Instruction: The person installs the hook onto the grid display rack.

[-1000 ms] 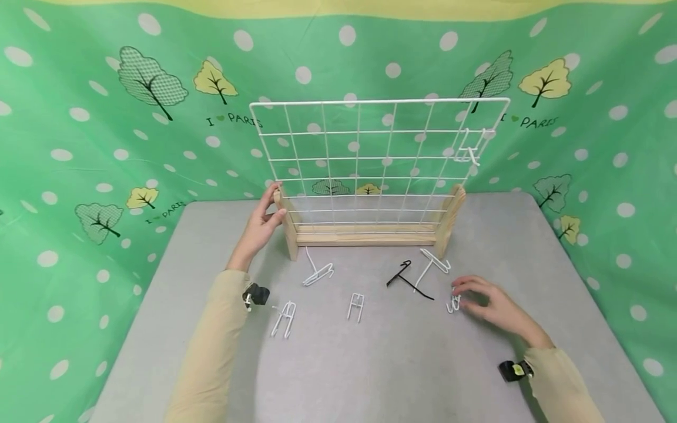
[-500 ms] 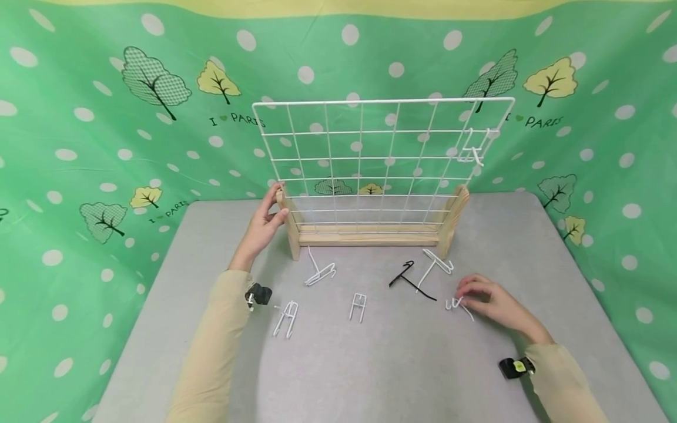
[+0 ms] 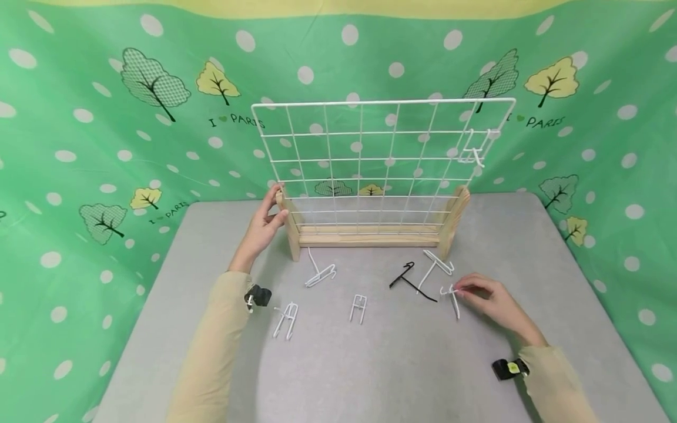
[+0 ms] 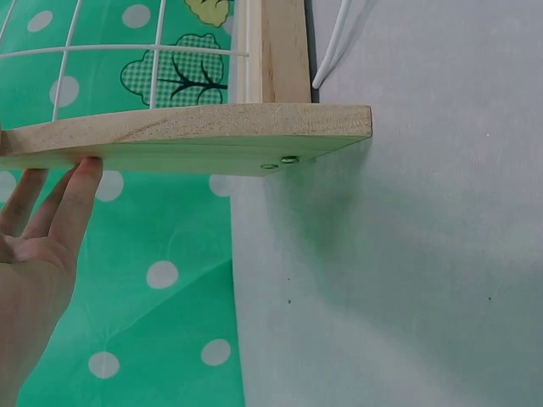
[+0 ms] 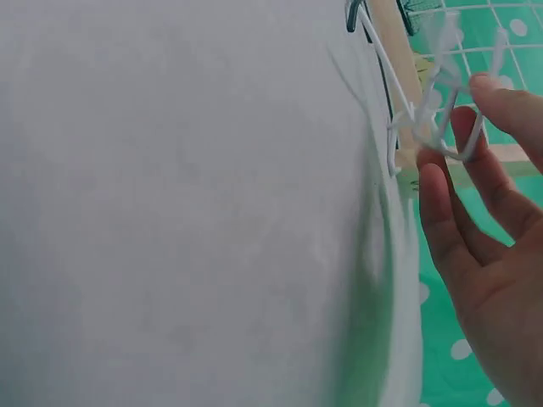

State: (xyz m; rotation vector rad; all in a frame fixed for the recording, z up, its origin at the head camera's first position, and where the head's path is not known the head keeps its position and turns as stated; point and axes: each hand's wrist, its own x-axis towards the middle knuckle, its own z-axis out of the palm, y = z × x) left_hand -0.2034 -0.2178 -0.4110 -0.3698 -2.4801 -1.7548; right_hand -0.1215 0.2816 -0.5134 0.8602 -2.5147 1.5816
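My right hand (image 3: 489, 296) pinches a white wire hook (image 3: 453, 299) between thumb and fingers, just above the table at the right. In the right wrist view the held hook (image 5: 450, 119) is blurred, its bent prongs turned upward. My left hand (image 3: 261, 226) holds the left wooden post (image 3: 290, 235) of a grid stand, thumb at its front edge and fingers near its top. In the left wrist view fingertips (image 4: 88, 165) touch the post's outer face. The white wire grid (image 3: 359, 158) stands upright between two posts. Another white hook (image 3: 473, 154) hangs at its upper right.
On the table (image 3: 402, 364) lie a black hook (image 3: 409, 282), a white hook (image 3: 435, 265) near the right post (image 3: 453, 220), and further white hooks (image 3: 319, 275) at left and middle (image 3: 358, 308). A green dotted curtain (image 3: 338, 59) surrounds the table.
The hook in my right hand has been turned, so its long arm now points down toward the front. The left hand keeps its place on the post.
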